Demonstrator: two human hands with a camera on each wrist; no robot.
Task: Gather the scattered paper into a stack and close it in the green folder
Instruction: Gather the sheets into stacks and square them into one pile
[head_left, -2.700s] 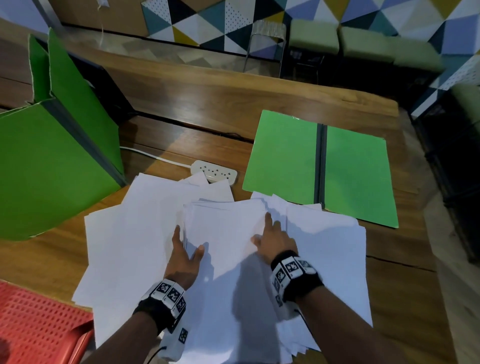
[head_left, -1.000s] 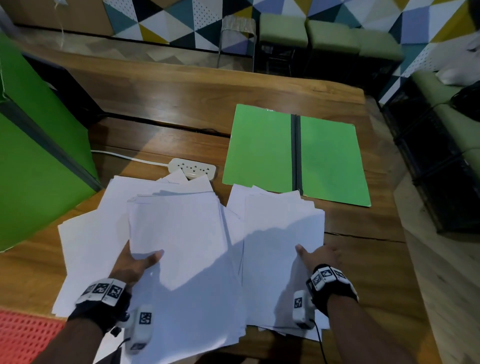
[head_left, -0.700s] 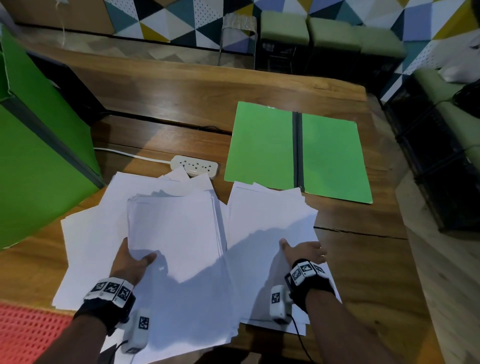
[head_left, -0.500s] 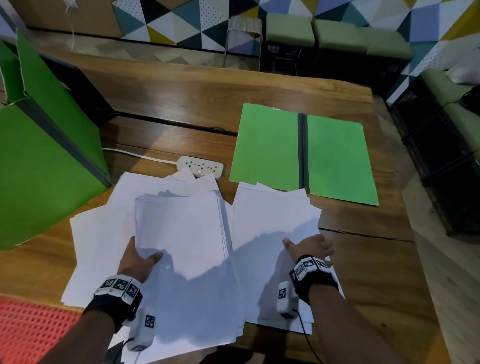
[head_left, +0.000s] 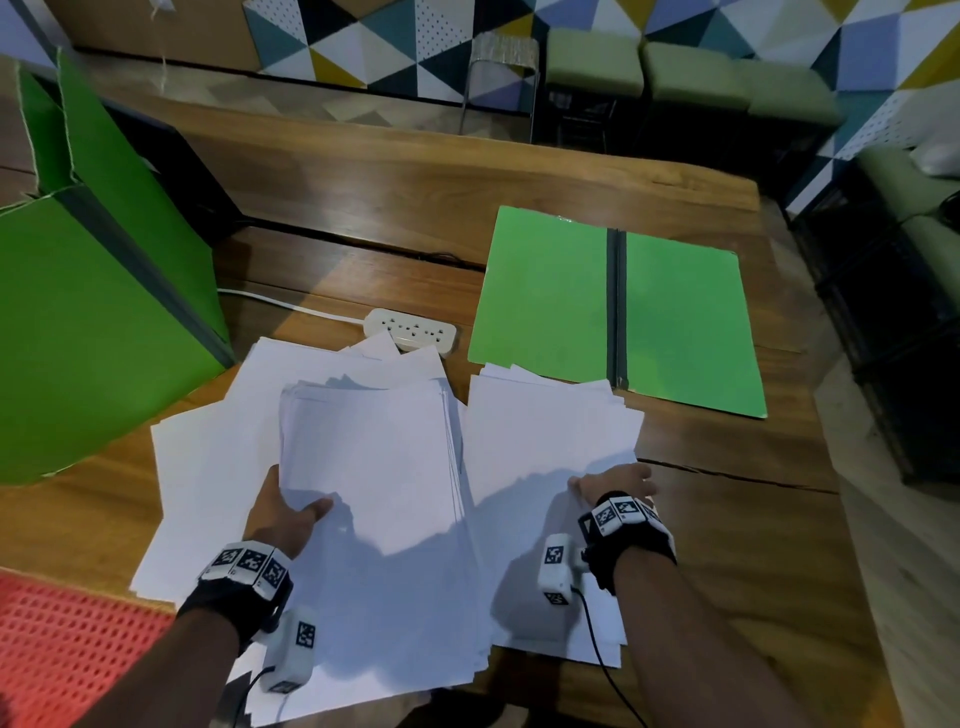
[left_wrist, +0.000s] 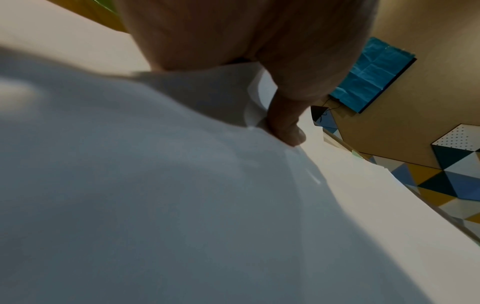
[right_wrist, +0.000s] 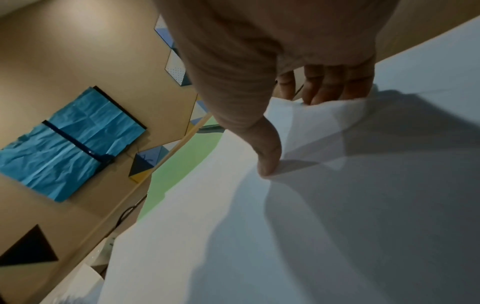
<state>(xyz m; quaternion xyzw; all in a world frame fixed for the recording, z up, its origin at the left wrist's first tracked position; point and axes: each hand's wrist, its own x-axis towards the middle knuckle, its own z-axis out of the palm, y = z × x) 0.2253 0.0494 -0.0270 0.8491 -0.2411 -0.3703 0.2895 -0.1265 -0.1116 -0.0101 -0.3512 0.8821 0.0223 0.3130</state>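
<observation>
On the far left we see one green folder standing upright and partly spread on the wooden surface, with one red perforated mat at the near left corner.

Our left hand grips the left edge of a bundle of white paper: the thumb lies on top of the sheets and the fingers go underneath, so we pinch the bundle and its left edge is raised a little. This bundle rests on more loose sheets fanned out beneath it. We cannot count the sheets; their edges overlap too closely.

Beyond the paper lies one white power strip, its cord running off to the left. A corner of a sheet touches its near side.

Our right hand holds the right edge of a second pile of paper, beside the first bundle and overlapping it along the middle. In the right wrist view the thumb presses down on the top sheet while the fingers curl under the lifted edge, buckling the paper between them.

So we count two hands, each pinching its own bundle, and two groups of paper.

At the far right a second green folder lies open and flat, a dark spine down its middle. The far edge of the right pile lies over its near edge.
</observation>
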